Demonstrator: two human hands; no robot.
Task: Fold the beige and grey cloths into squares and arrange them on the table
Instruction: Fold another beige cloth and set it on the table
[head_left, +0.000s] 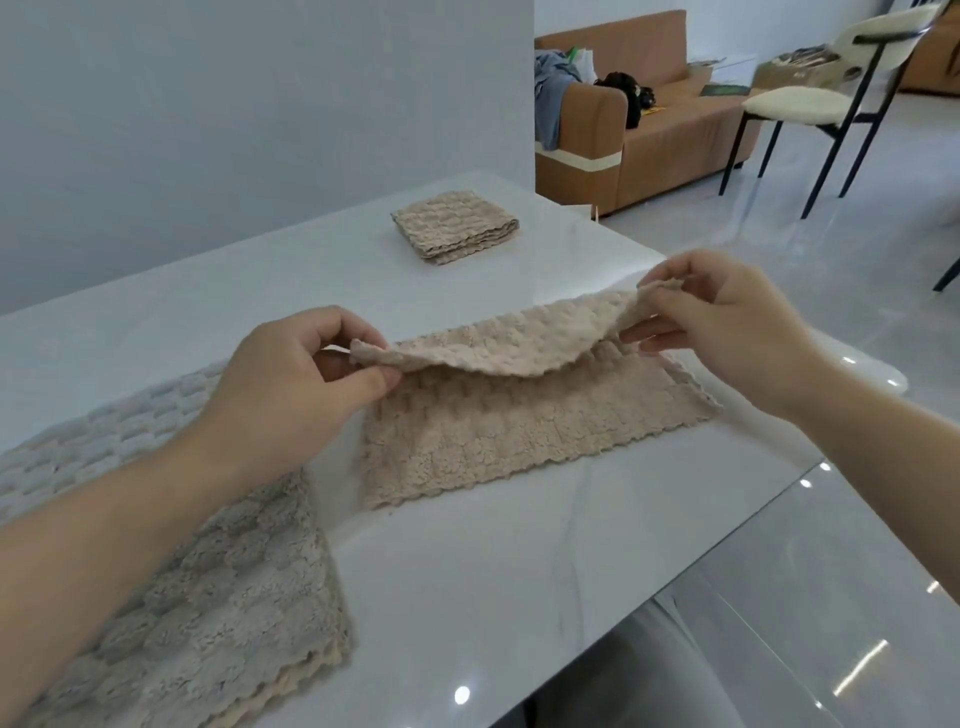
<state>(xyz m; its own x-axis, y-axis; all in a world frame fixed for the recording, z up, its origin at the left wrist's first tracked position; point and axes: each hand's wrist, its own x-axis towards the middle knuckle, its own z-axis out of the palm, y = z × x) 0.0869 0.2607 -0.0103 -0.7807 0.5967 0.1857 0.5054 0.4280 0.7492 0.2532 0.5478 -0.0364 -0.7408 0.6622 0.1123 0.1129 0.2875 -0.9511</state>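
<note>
A beige cloth (498, 431) lies on the white table (519, 561) in front of me, its far half lifted over the near half. My left hand (296, 379) pinches the lifted left corner. My right hand (727, 322) pinches the lifted right corner, a little higher. A folded beige square (454, 226) lies farther back on the table. Under my left forearm lies a pile of unfolded cloths, grey (218, 597) on top with a beige edge showing beneath.
The table's right edge runs diagonally close to the cloth, with glossy floor (831, 545) beyond. A brown sofa (665, 119) and a white chair (810, 98) stand in the background. A grey wall (234, 104) borders the table's far side.
</note>
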